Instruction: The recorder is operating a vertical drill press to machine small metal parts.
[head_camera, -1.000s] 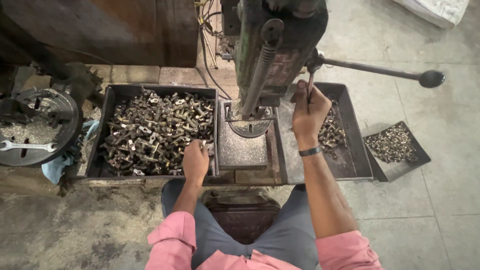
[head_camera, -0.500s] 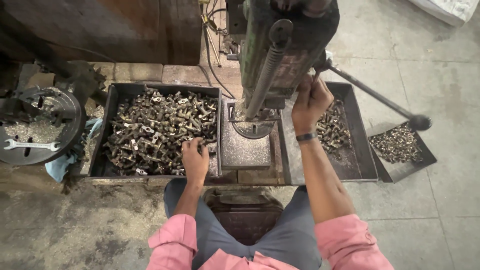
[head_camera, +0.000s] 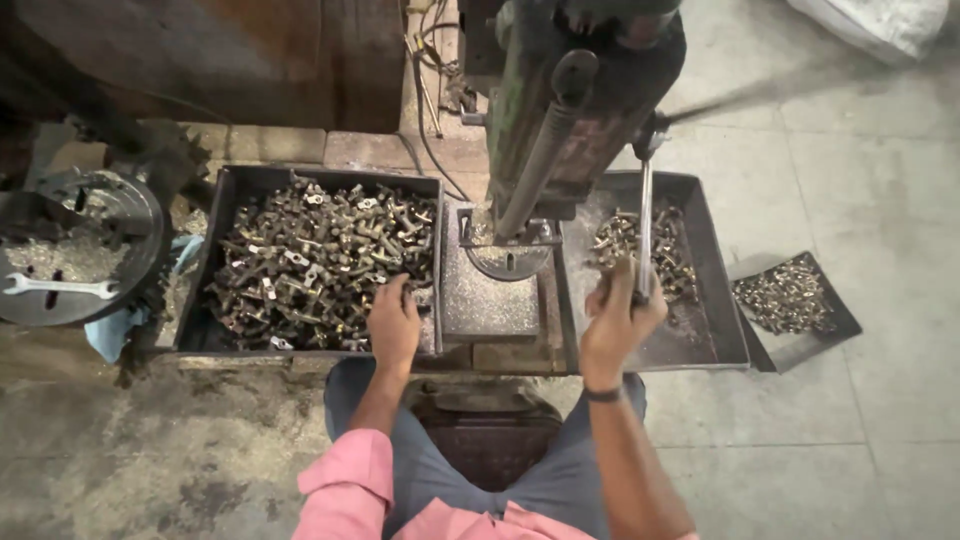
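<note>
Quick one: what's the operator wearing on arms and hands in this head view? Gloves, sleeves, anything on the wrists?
No gloves: both the left hand and right hand are bare. Pink sleeves are rolled up near the elbows, leaving the forearms uncovered. A dark band circles the right wrist; the left wrist shows nothing. No rings can be made out at this size.

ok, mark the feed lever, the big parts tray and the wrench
feed lever (head_camera: 644, 225), head view, on its metal shaft above the right hand (head_camera: 618, 318)
big parts tray (head_camera: 226, 205), head view, on its far-left rim
wrench (head_camera: 60, 287), head view, on its handle
</note>
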